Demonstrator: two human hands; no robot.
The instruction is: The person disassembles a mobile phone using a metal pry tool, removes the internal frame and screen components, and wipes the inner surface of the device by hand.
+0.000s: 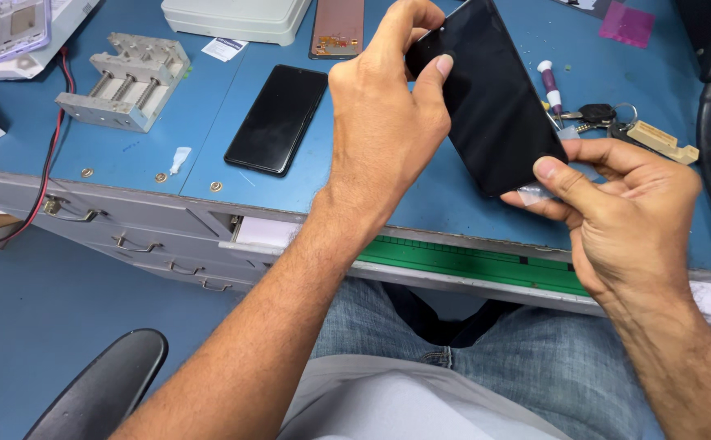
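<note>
the left hand [388, 114] is pinching the top edge of a black phone [494, 98] held tilted above the blue workbench [209, 106], while the right hand [624, 212] is gripping a clear film tab [532, 194] at its lower corner, likely needing a slow steady pull.

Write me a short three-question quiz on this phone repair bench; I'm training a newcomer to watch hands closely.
1. True or false: both hands hold the same black glossy phone screen panel.
2. Which hand pinches the small clear film tab at the panel's lower corner: A the left hand, B the right hand?
3. What lies flat on the blue benchtop, left of the left hand?

Key: 1 true. 2 B. 3 a second black flat phone.
</note>
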